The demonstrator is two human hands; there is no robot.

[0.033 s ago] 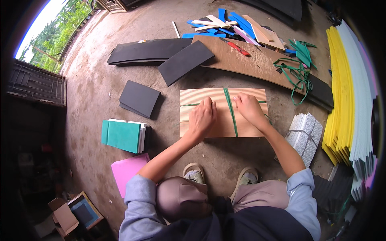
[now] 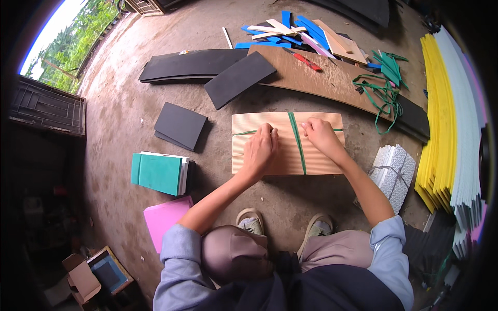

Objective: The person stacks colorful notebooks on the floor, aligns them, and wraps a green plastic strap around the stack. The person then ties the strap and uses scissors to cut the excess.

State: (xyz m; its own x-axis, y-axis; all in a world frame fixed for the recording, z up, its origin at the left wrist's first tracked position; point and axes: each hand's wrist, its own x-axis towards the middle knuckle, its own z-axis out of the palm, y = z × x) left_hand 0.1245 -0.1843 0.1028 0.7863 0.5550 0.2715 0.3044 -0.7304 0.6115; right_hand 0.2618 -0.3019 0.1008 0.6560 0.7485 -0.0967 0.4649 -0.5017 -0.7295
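The left hand [image 2: 261, 150] and right hand [image 2: 324, 137] curl, fingers bent, over the ribbed stack [image 2: 282, 165], well in from the floor's [image 2: 116, 111] doorway edge; whether they grip green string [image 2: 297, 142] is hidden. Uneven tension could skew the sheets.

Blue and cream scraps [image 2: 315, 32] lie heaped beyond a brown board [image 2: 353, 85] bearing a red cutter [image 2: 308, 61], while on the left — between dark sheets [image 2: 180, 126] and pink sheets [image 2: 165, 218] — sits a teal-topped stack [image 2: 156, 174], with yellow sheets [image 2: 438, 119] at far right.
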